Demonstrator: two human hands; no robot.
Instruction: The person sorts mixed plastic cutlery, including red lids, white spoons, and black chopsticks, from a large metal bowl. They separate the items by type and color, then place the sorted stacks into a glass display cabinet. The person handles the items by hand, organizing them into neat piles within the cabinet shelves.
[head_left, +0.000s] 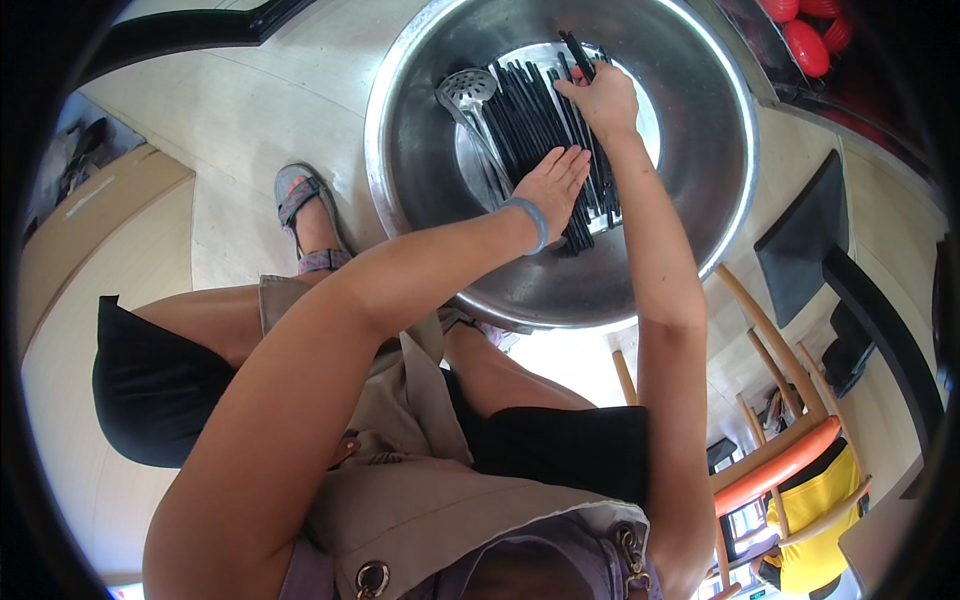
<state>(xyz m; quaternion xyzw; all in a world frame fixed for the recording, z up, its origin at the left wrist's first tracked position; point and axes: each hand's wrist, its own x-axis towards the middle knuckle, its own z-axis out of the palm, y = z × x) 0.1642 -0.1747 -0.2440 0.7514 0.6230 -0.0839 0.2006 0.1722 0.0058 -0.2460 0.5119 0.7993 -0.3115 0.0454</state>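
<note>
A wide stainless steel basin (697, 195) stands before me, with many black chopsticks (525, 112) lying roughly side by side in it. My left hand (553, 187), with a grey-blue bangle at its wrist, rests flat on their near part, fingers extended. Higher up in the basin, my right hand (606, 101) grips a few black chopsticks (577, 56) between thumb and fingers, tilted over the others. A slotted metal ladle (469, 86) and other long metal utensils lie along the left side of the chopsticks, partly overlapping.
Red plastic items (806, 46) lie in a container at the top right. A wooden chair with an orange seat (780, 465) stands at the lower right, near a person in a yellow top (817, 517). Black table legs (885, 322) are at the right; a cardboard box (105, 187) is at the left.
</note>
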